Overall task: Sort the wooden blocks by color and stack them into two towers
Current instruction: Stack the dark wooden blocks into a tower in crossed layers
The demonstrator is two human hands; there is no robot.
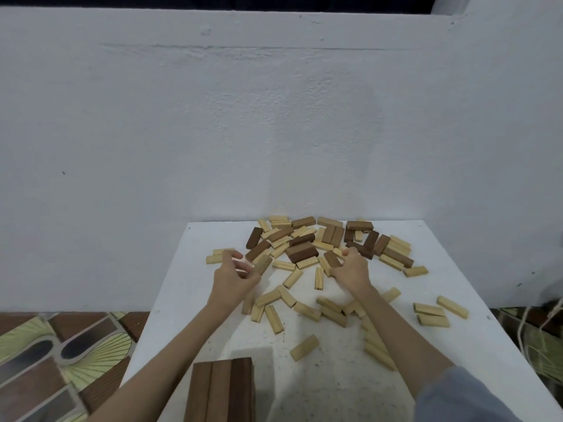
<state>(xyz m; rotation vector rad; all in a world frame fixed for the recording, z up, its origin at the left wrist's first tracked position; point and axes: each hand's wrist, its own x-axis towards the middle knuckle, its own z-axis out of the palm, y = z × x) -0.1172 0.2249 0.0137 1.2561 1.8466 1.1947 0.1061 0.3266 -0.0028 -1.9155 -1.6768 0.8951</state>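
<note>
1. A white wall is seen behind a white table, which is set against it; patterned floor shows to the left.
2. A dark brown tower is seen at the near edge of the table, its top layer formed by three blocks laid side by side.
3. A mixed heap of blocks is spread along the far edge of the table, dark and light pieces lying across one another.
4. Light blocks are scattered singly and in small clusters over the middle of the table, between the heap and the tower.
5. The right hand is placed at the near side of the heap, with fingers curled round a dark block that is gripped at its near end.
6. The left hand is held at the left edge of the heap, fingers bent in a half-closed claw. A brown block lies just beside the fingertips; whether it is pinched or merely touched cannot be told, as the fingers are blurred.
7. A single light block lies apart on the near table, right of the tower.
</note>
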